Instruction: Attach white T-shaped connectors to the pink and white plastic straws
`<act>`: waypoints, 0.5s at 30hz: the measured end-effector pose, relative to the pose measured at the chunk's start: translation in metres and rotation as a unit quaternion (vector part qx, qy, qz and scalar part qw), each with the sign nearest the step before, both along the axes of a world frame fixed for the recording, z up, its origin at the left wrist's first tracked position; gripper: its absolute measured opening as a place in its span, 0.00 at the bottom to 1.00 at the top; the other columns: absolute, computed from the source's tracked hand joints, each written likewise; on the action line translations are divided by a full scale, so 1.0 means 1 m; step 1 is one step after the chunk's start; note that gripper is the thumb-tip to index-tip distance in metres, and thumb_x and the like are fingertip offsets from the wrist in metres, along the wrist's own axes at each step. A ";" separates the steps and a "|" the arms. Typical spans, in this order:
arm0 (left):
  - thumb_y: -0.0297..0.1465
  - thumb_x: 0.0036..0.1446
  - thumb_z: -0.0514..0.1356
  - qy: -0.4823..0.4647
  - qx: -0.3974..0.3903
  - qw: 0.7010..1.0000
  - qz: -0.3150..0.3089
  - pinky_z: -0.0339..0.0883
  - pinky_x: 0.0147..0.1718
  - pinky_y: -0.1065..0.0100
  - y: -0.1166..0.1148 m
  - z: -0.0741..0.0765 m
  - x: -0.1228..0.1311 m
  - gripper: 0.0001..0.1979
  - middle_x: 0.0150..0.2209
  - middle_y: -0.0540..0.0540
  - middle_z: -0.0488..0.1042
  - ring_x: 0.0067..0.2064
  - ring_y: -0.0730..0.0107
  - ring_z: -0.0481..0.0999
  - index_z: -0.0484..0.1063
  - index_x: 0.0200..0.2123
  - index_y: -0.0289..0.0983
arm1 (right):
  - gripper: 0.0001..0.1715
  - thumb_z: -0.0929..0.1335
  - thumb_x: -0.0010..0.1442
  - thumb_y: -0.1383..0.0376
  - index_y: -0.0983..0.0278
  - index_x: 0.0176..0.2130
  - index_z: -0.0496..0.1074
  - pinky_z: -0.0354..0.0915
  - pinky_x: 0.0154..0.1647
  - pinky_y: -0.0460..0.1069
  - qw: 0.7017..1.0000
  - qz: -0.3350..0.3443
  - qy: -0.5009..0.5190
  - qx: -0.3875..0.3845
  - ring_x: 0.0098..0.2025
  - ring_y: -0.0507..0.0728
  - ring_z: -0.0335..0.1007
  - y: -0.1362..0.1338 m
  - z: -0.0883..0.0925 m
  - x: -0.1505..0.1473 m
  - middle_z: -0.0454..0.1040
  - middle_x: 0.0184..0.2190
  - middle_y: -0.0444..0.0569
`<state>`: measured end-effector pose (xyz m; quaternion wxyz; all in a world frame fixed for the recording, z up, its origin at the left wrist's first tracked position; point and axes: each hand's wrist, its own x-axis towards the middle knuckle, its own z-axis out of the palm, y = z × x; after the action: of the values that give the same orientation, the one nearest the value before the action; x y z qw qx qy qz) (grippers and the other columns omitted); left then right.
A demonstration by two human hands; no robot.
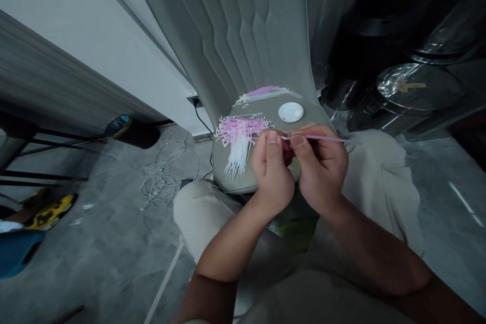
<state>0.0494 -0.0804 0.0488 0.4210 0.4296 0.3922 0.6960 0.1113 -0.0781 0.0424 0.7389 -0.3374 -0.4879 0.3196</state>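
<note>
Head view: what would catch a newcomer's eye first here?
The two hands meet at centre, left hand and right hand, their fingers pinching a thin pink strip that sticks out to the right. Just behind them, a fanned pile of pink and white strips lies on the grey chair seat, with a round white lid to its right and a second bundle farther back.

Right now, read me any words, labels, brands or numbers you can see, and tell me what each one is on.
No text can be read in this view.
Gold mark on the shiny lid: too blurred to read.
White cap on the chair seat: no print shows.
Pink strip pinched by the left hand and right hand: plain, no marking.
</note>
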 end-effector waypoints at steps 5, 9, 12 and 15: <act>0.40 0.66 0.54 0.000 0.023 1.000 0.004 0.55 0.21 0.74 -0.002 -0.001 0.002 0.19 0.21 0.53 0.58 0.22 0.78 0.57 0.61 0.24 0.38 | 0.03 0.69 0.61 0.67 0.60 0.33 0.71 0.69 0.32 0.47 1.000 -0.022 -0.009 0.009 0.33 0.50 0.71 -0.002 0.000 0.000 0.73 0.30 0.42; 0.42 0.66 0.53 0.012 0.027 1.000 0.008 0.57 0.22 0.73 -0.005 0.000 0.003 0.18 0.22 0.53 0.62 0.23 0.76 0.60 0.64 0.26 0.38 | 0.03 0.69 0.61 0.68 0.59 0.35 0.72 0.69 0.32 0.47 0.999 -0.036 -0.011 0.031 0.34 0.51 0.72 -0.003 0.000 -0.001 0.73 0.30 0.43; 0.45 0.65 0.54 0.029 0.021 0.999 0.022 0.57 0.22 0.72 -0.007 0.003 0.003 0.19 0.22 0.53 0.63 0.23 0.76 0.61 0.65 0.27 0.39 | 0.04 0.68 0.61 0.68 0.59 0.35 0.71 0.69 0.32 0.48 0.998 -0.041 -0.020 0.046 0.34 0.52 0.72 -0.004 0.001 -0.001 0.74 0.30 0.43; 0.46 0.65 0.53 0.031 0.024 0.999 0.025 0.57 0.22 0.72 -0.007 0.004 0.002 0.19 0.21 0.53 0.63 0.22 0.76 0.60 0.64 0.26 0.39 | 0.04 0.68 0.61 0.69 0.59 0.35 0.71 0.69 0.32 0.48 0.998 -0.039 -0.026 0.050 0.34 0.52 0.71 -0.006 0.001 -0.001 0.73 0.30 0.43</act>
<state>0.0519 -0.0874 0.0529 0.3807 0.4508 0.3983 0.7022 0.1103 -0.0838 0.0437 0.7539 -0.3264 -0.5089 0.2571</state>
